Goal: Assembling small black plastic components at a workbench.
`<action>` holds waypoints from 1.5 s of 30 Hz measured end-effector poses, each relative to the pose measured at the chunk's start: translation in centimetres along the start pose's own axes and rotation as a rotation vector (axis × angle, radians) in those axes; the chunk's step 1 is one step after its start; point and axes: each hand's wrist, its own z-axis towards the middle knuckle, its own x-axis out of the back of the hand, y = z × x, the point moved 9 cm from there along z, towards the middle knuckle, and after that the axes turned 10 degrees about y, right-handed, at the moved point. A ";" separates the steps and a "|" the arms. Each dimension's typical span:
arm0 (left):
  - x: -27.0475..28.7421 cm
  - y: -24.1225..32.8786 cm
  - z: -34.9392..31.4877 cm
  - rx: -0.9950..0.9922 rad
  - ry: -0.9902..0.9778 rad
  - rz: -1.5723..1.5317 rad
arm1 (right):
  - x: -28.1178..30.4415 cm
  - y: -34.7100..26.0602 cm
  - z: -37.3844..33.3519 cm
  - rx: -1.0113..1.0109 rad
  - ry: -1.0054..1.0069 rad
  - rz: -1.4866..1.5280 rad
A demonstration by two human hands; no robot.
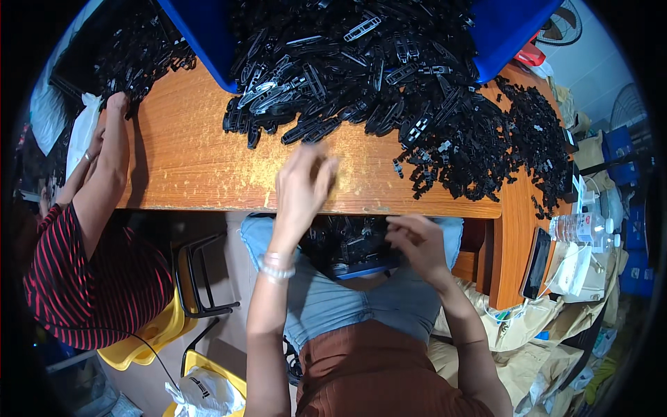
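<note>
My left hand [300, 186] is over the front part of the wooden table, just short of a heap of black plastic parts [354, 97]. Motion smears its fingertips, so whether they hold anything does not show. My right hand [420, 244] hovers at the right side of a blue container [368, 270] on my lap, which holds more black parts. Its fingers are loosely bent and apart, with nothing visible between them. Long, frame-like black pieces make up the heap, which spills from a large blue bin [201, 45] lying at the table's far side.
Smaller black clips [472, 153] are piled on the right of the wooden table [180, 153]. A phone [536, 263] and a clear bottle [580, 228] lie beyond them. On the left, a person in a striped shirt [104, 278] reaches toward another black heap [139, 55]. Yellow chairs [184, 316] stand below.
</note>
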 end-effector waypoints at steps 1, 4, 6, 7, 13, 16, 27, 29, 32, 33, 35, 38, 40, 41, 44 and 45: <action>0.0 0.2 1.3 -0.151 0.094 0.178 | 0.6 -1.2 0.8 0.105 0.101 -0.204; -1.7 0.7 2.9 -0.286 0.126 0.415 | 1.3 -5.3 3.3 0.655 0.432 -0.585; -3.7 -0.7 2.8 -0.187 -0.038 0.491 | 0.7 -5.4 5.1 0.614 0.469 -0.703; -3.8 -0.6 2.7 -0.167 -0.057 0.431 | 0.7 -5.1 6.0 0.566 0.498 -0.817; -2.0 -3.2 -1.1 0.226 -0.038 -0.049 | -1.4 -4.2 7.9 0.638 0.385 -0.787; -1.9 -3.0 -3.9 0.499 -0.020 -0.614 | -0.1 -3.5 7.9 0.327 0.238 -0.043; -1.4 3.2 -5.5 0.545 -0.077 -0.810 | 0.7 -6.1 4.1 0.264 0.142 0.349; -1.1 3.6 -5.4 0.527 -0.092 -0.776 | 0.4 -7.2 3.5 0.365 0.116 0.263; -1.6 3.5 -6.2 0.522 -0.119 -0.841 | 0.1 -6.2 2.4 0.132 0.217 0.245; -2.1 3.3 -6.6 0.535 -0.132 -0.939 | -0.1 -5.9 2.1 0.105 0.249 0.314; -2.8 2.6 -7.2 0.608 -0.123 -1.024 | 0.0 -5.7 2.0 0.081 0.275 0.377; -2.6 3.8 -6.6 0.735 -0.031 -1.219 | 0.2 -6.5 1.9 0.149 0.219 0.219; -2.4 4.5 -6.4 0.634 -0.194 -1.000 | 0.2 -6.7 1.9 0.227 0.194 0.154; -2.1 4.5 -6.3 0.632 -0.193 -1.000 | 0.0 -7.2 1.8 0.305 0.167 0.090; -2.4 3.9 -7.0 0.643 -0.366 -0.646 | 0.5 -6.9 1.5 0.284 0.199 0.066; -2.6 4.1 -7.1 0.659 -0.312 -0.835 | 0.6 -6.8 1.5 0.286 0.199 0.066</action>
